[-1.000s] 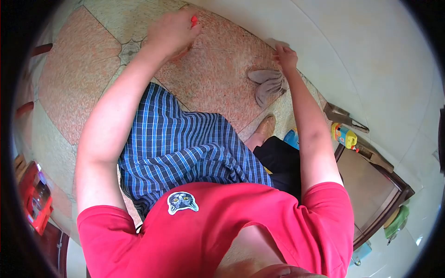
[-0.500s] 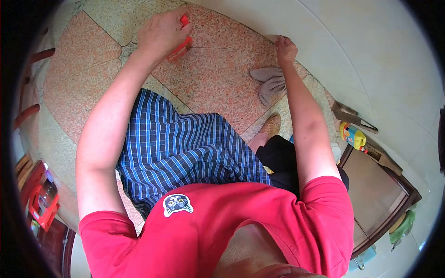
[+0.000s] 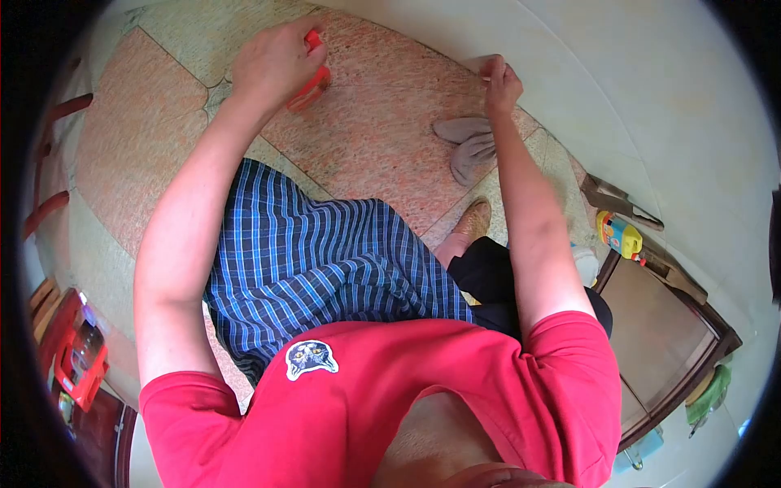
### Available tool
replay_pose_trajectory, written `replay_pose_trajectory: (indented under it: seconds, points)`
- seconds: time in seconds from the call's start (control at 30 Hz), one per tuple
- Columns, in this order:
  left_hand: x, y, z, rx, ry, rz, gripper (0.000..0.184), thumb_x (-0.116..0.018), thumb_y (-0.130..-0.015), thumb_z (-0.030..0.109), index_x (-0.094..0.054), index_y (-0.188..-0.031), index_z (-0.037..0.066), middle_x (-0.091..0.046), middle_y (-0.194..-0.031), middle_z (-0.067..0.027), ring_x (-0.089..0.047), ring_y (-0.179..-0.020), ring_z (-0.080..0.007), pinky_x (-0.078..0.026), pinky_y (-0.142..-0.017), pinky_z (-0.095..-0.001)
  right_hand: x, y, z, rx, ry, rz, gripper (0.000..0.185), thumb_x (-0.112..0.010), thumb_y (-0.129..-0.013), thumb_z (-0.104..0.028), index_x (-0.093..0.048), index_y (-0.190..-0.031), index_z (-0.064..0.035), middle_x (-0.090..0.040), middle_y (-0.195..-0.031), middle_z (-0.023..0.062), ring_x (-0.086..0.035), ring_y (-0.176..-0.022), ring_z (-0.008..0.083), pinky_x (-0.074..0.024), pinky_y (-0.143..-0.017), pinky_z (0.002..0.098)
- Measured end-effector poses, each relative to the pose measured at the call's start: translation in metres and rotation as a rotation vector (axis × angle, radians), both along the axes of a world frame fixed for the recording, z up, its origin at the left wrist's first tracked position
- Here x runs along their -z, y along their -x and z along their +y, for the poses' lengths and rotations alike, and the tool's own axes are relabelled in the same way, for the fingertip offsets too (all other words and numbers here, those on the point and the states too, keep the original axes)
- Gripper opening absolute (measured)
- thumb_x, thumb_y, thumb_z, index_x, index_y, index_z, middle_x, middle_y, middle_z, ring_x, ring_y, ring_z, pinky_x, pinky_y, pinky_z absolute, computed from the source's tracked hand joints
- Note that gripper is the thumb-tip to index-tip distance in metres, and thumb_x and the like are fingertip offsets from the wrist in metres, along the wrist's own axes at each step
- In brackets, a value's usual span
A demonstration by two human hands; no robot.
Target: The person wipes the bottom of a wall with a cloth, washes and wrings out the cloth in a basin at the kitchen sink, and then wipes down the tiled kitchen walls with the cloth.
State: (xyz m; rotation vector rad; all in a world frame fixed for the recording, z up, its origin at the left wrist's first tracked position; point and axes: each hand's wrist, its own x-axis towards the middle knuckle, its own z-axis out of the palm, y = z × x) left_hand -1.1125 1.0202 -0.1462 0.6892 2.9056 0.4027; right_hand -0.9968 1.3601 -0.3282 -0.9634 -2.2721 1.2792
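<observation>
At the upper left, my left hand [image 3: 277,65] is closed around a red object [image 3: 309,91]. A red piece shows by the thumb and a red, partly see-through part below the fingers; its kind is hidden by the hand. My right hand [image 3: 502,84] is raised close to the pale wall, fingers bent and pinched together. Whatever they hold, if anything, is too small to make out. A grey cloth [image 3: 470,154] shows beside the right wrist and forearm; I cannot tell whether it lies on the floor or hangs.
Blue checked cloth [image 3: 317,252] covers my lap above the patterned tile floor [image 3: 366,138]. To the right stand a yellow bottle [image 3: 620,234] and a brown-framed cabinet [image 3: 659,342] against the wall [image 3: 651,89]. A red basket [image 3: 81,366] holding a bottle is at the left.
My left hand has shifted slightly left and down with the red object. The fingers of my right hand have changed pose a little, staying near the wall.
</observation>
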Motion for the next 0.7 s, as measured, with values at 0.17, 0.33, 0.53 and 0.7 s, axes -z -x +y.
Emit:
replay_pose_trajectory:
  seconds: [0.17,0.33,0.53,0.7]
  points:
    - [-0.004,0.000,0.002,0.001,0.022,-0.012,0.036,-0.060,-0.080,0.034,-0.062,-0.113,0.019,-0.067,-0.096,-0.0115,-0.063,-0.091,-0.0313,-0.050,-0.076,-0.0427,-0.022,0.002,-0.013,0.054,0.281,0.295,0.030,-0.053,-0.095,-0.026,-0.061,-0.087,0.0014,-0.066,-0.078,0.0087,-0.065,-0.073,0.0170,-0.0539,-0.063,0.0284]
    - [-0.004,-0.002,0.004,-0.002,0.008,-0.017,0.035,-0.060,-0.080,0.033,-0.062,-0.113,0.020,-0.067,-0.092,-0.0116,-0.063,-0.091,-0.0315,-0.050,-0.076,-0.0426,-0.003,-0.001,-0.003,0.001,0.214,0.383,0.030,-0.052,-0.096,-0.022,-0.061,-0.084,0.0034,-0.066,-0.074,0.0080,-0.063,-0.067,0.0148,-0.0539,-0.061,0.0283]
    - [0.001,0.000,0.001,0.004,-0.013,0.000,0.035,-0.060,-0.080,0.034,-0.062,-0.112,0.020,-0.067,-0.092,-0.0115,-0.063,-0.090,-0.0315,-0.050,-0.076,-0.0422,-0.003,0.000,0.004,-0.009,0.242,0.341,0.028,-0.051,-0.096,-0.020,-0.062,-0.089,0.0047,-0.067,-0.076,0.0096,-0.064,-0.068,0.0155,-0.0541,-0.065,0.0294]
    - [-0.003,0.000,0.000,0.006,-0.003,-0.001,0.036,-0.059,-0.081,0.034,-0.062,-0.113,0.019,-0.067,-0.093,-0.0108,-0.063,-0.090,-0.0311,-0.050,-0.077,-0.0418,-0.001,0.001,-0.002,0.035,0.280,0.390,0.031,-0.053,-0.095,-0.023,-0.064,-0.085,0.0044,-0.067,-0.075,0.0093,-0.064,-0.067,0.0148,-0.0530,-0.067,0.0282]
